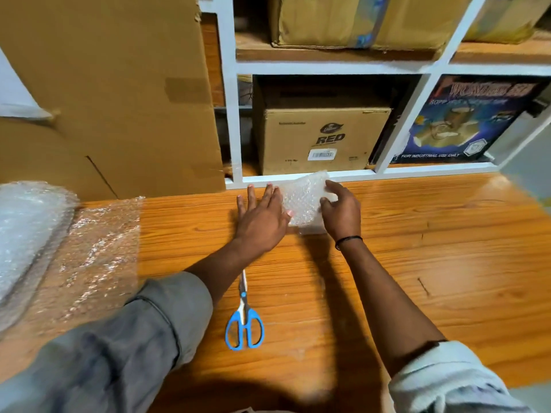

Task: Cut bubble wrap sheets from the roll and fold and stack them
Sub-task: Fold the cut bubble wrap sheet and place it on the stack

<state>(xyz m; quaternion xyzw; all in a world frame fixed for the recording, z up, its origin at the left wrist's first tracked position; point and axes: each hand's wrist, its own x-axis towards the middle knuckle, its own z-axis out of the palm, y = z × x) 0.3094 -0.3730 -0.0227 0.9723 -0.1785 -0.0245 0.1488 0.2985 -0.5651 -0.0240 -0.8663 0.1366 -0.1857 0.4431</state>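
A small folded bubble wrap sheet point(302, 201) lies at the far side of the wooden table point(432, 248), close to the shelf. My left hand point(262, 217) lies flat with straight fingers against the sheet's left edge. My right hand point(340, 208) grips the sheet's right side, thumb on top and fingers curled behind it. The bubble wrap roll point(26, 234) sits at the table's left end, with a loose length point(98, 257) spread flat toward the middle. Blue-handled scissors point(244, 320) lie shut on the table between my forearms.
A white shelf unit point(235, 120) stands behind the table, holding cardboard boxes, one marked RED point(325, 138), and a dark printed box point(459, 120). Large cardboard sheets point(119, 93) lean at the back left.
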